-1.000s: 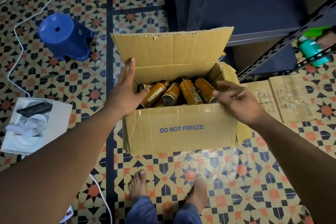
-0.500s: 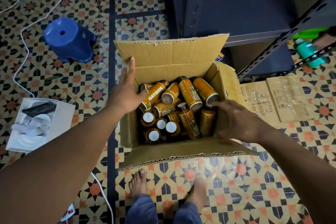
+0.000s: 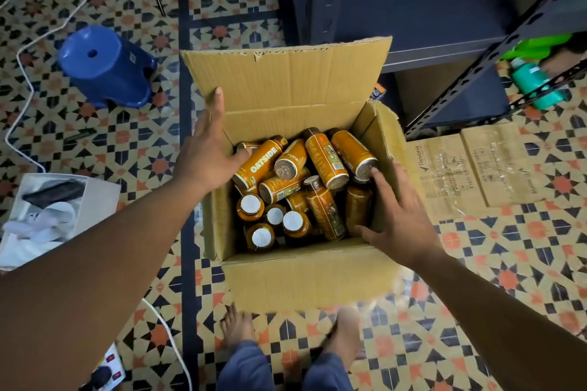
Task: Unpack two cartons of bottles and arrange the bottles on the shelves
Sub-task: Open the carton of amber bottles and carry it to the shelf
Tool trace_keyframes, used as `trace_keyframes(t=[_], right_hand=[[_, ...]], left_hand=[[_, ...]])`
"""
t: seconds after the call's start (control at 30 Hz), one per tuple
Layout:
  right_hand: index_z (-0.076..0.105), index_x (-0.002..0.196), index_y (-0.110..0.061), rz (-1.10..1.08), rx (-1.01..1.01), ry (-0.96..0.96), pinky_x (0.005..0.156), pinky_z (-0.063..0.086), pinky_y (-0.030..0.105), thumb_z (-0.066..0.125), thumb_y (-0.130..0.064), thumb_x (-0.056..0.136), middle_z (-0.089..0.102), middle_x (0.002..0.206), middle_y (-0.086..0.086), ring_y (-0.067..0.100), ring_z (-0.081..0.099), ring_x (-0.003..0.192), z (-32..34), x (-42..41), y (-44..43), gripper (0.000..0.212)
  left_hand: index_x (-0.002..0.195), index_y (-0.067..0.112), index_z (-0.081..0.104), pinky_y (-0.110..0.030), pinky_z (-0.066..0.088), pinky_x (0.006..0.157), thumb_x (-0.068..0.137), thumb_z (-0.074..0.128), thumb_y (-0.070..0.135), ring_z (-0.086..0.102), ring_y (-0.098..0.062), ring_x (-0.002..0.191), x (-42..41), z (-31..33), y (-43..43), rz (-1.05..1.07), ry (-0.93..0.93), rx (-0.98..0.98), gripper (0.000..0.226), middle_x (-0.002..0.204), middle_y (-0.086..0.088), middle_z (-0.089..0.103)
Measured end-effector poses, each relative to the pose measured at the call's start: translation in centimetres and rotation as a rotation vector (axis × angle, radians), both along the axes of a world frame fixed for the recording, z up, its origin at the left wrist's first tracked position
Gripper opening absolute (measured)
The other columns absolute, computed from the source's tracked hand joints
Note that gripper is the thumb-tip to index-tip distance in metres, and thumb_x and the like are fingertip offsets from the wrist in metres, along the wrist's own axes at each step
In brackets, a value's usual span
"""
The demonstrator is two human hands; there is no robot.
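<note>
**On the tiled floor, an open carton [image 3: 286, 82] of orange bottles [image 3: 324, 211]**

Between my two hands stands the brown corrugated cardboard carton, all its flaps folded out, with its rear flap standing up on the far side. Inside lie orange bottles with dark brown caps, jumbled in two manners. Four in the near-left corner stand on end, with white round ends [image 3: 250, 204] facing up at me. The others lie tipped on their sides over and beside them. Most of these point their caps away from me and their flat grey bases toward me, their long axes running near to far. One lies crosswise beneath them. The leftmost lying bottle [image 3: 259, 165] slants from near-left to far-right and reads "OATSIDE" in white letters along its side. The small print on the others I cannot read.

My left hand [image 3: 206, 149] lies along the carton's left wall, fingers straight and pressed together, pointing at the rear flap. Its thumb touches the OATSIDE bottle. My right hand [image 3: 397, 216] is over the right wall with fingers spread. One fingertip touches the base of the rightmost lying bottle, and nothing is pinched.

Just right of the carton lies a flattened brown cardboard sheet [image 3: 470, 168] printed "Rexona". Beyond it rises a dark metal shelf rack [image 3: 476, 41], with a teal bottle [image 3: 533, 82] near its right post. Well to the left are an upturned blue plastic stool [image 3: 104, 67] and a white open box [image 3: 101, 197].
</note>
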State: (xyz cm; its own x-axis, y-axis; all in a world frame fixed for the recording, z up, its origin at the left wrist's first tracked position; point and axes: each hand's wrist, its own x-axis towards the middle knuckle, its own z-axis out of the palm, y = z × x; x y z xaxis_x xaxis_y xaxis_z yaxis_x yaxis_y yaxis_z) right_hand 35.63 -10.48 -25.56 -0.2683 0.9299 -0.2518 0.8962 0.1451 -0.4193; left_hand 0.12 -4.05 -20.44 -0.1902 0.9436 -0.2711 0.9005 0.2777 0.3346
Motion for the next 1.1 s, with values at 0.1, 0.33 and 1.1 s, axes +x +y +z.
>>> trace_keyframes(t=[0.1,0.33,1.1], right_hand=[[-0.014,0.159,-0.037,-0.148,-0.047,0.084,0.121,0.031,0.053,0.080,-0.041,0.084,-0.007,0.171,-0.006,0.024,0.007,0.157,0.0,-0.7,1.5,0.121],[0.010,0.162,-0.035,-0.423,-0.169,0.095,0.096,0.051,0.049,0.051,-0.025,0.103,0.062,0.134,0.021,0.043,0.063,0.111,-0.8,-1.8,7.1,0.072],[0.033,0.155,-0.028,-0.314,-0.353,0.030,0.090,0.051,0.045,0.062,-0.006,0.091,0.065,0.123,0.018,0.043,0.061,0.107,2.9,0.5,3.4,0.073]], left_hand=[[0.139,0.056,-0.037,-0.064,0.043,0.102,0.086,0.069,0.054,0.043,-0.048,0.135,-0.1,-0.2,0.2,-0.005,0.004,0.013,0.119,0.166,-0.005,0.016],[0.150,0.041,-0.030,-0.047,0.050,0.089,0.091,0.072,0.035,0.052,-0.038,0.128,-0.6,-0.6,-0.3,0.001,-0.011,0.042,0.118,0.158,-0.017,0.029],[0.134,0.055,-0.044,-0.022,0.042,0.044,0.093,0.067,0.008,0.050,-0.013,0.048,-1.3,1.4,-4.1,-0.115,-0.069,-0.319,0.128,0.066,-0.007,0.053]])
